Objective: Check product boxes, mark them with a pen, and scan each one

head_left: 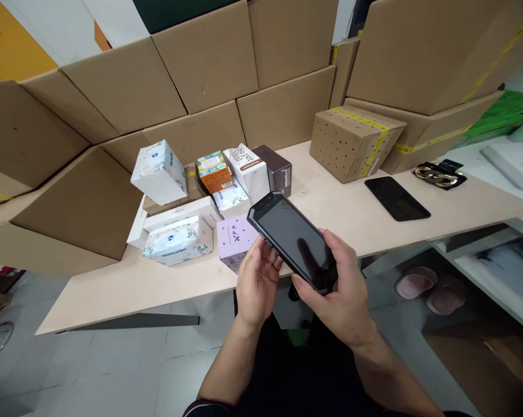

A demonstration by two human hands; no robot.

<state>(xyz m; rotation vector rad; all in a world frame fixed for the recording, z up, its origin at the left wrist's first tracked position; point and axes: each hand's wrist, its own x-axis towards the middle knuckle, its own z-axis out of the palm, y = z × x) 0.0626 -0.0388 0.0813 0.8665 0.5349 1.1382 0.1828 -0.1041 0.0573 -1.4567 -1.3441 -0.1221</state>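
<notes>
A black smartphone (296,234) with rugged, angled corners is tilted above the table's front edge, its dark screen facing up. My right hand (346,289) grips its lower end, thumb on the near edge and fingers round the far side. Along the phone's left edge, my left hand (258,284) is cupped palm up with bent fingers, partly tucked beneath it. Just behind my left hand sits a lavender box (234,240), partly covered by the hand and the phone.
White floral tissue packs (178,240), a Super Meal box (248,168), an orange carton (214,171) and a dark box (275,165) cluster on the table (113,295). Rightward lie a black flat slab (397,198) and a gold chain (437,175). Cardboard boxes (209,58) wall the back.
</notes>
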